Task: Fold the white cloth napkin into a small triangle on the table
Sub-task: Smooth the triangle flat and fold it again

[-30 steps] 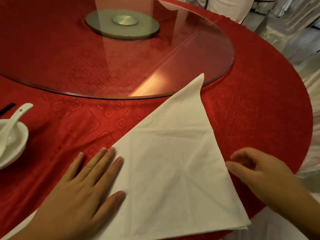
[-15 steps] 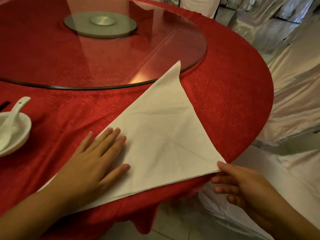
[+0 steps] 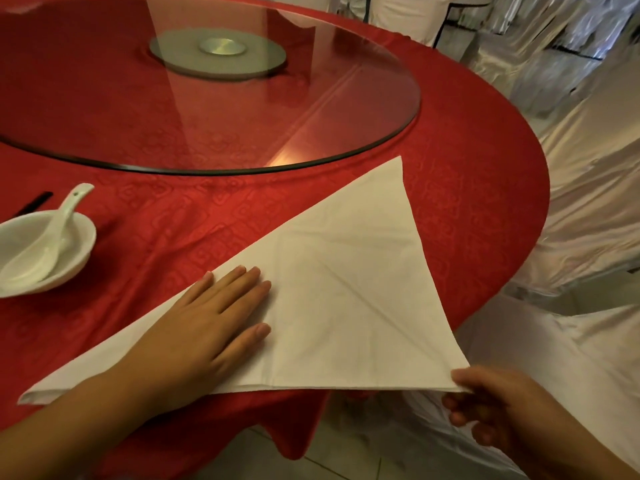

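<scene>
The white cloth napkin [image 3: 349, 289] lies as one large triangle on the red-clothed round table [image 3: 478, 209], one tip pointing toward the glass turntable, one at the near left. My left hand [image 3: 204, 323] lies flat, fingers spread, pressing the napkin's left half. My right hand [image 3: 495, 407] pinches the napkin's right corner, which reaches past the table's near edge. Faint creases cross the cloth.
A glass turntable [image 3: 346, 109] with a metal hub [image 3: 221, 50] covers the table's middle. A white bowl [image 3: 79, 251] holding a white spoon [image 3: 65, 216] sits at the left, a dark stick beside it. White-covered chairs [image 3: 588, 188] crowd the right side.
My right hand went from hovering open beside the napkin to pinching its right corner. The left hand stayed flat on the cloth. The view shifted.
</scene>
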Demonstrator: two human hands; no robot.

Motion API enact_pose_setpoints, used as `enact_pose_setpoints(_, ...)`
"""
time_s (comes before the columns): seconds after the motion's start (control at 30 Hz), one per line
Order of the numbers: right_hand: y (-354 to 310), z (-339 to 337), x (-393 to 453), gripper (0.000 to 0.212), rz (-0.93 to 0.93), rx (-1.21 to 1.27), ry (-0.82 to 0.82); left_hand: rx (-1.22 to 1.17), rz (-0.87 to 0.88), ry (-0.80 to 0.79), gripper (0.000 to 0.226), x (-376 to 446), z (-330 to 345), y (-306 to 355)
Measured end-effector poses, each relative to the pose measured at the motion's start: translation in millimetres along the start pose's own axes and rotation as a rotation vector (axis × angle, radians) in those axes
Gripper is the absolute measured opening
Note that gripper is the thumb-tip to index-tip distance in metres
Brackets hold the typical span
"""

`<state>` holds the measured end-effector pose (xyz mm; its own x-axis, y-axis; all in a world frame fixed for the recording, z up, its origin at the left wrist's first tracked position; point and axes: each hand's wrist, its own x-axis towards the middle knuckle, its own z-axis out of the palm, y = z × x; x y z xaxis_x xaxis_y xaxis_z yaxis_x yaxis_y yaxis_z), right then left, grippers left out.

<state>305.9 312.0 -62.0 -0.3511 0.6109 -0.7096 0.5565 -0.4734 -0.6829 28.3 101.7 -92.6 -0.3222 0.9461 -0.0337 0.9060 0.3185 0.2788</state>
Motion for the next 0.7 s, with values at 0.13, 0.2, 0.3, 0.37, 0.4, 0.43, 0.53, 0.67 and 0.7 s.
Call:
enact_pose_setpoints(0.13,-15.7,-7.0,8.9,0.032,-0.525,-0.634,0.468,0.014,-0.007,0.023,0.069,-1.4,2.4,-2.0)
enact_pose_setpoints(0.2,-41.6,5.4,11.2,0.028,-0.864,-0.657,0.478,0.032,0.000,0.048,0.066,-1.8,3.7,-1.6)
enact_pose_setpoints(0.3,-86.1,39.5,42.0,0.039,-1.224,-0.819,0.217,0.074,0.001,0.049,0.062,-2.5,4.7,-1.1)
enact_pose_setpoints(0.37,-118.6,68.4,73.4,0.053,-1.218,-1.050,0.031,0.105,0.003,0.045,0.060,-2.3,5.3,-1.4)
enact_pose_setpoints(0.4,-132.2,80.3,91.3,0.057,-1.161,-1.180,-0.037,0.120,0.003,0.040,0.060,-2.2,5.6,-1.3)
enact_pose_setpoints(0.43,-143.9,88.9,110.5,0.059,-1.104,-1.293,-0.079,0.138,0.003,0.041,0.061,-2.3,5.7,-1.0)
enact_pose_setpoints(0.53,-164.8,91.1,160.6,0.064,-1.032,-1.398,-0.069,0.195,0.007,0.052,0.062,-1.5,5.9,0.1)
enact_pose_setpoints(0.67,-180.6,75.4,208.9,0.072,-1.071,-1.384,0.036,0.261,-0.052,-0.041,0.063,4.4,11.1,-2.8)
enact_pose_setpoints(0.7,-186.2,71.8,218.6,0.074,-1.054,-1.391,0.064,0.288,-0.080,-0.090,0.065,5.0,15.3,-5.7)
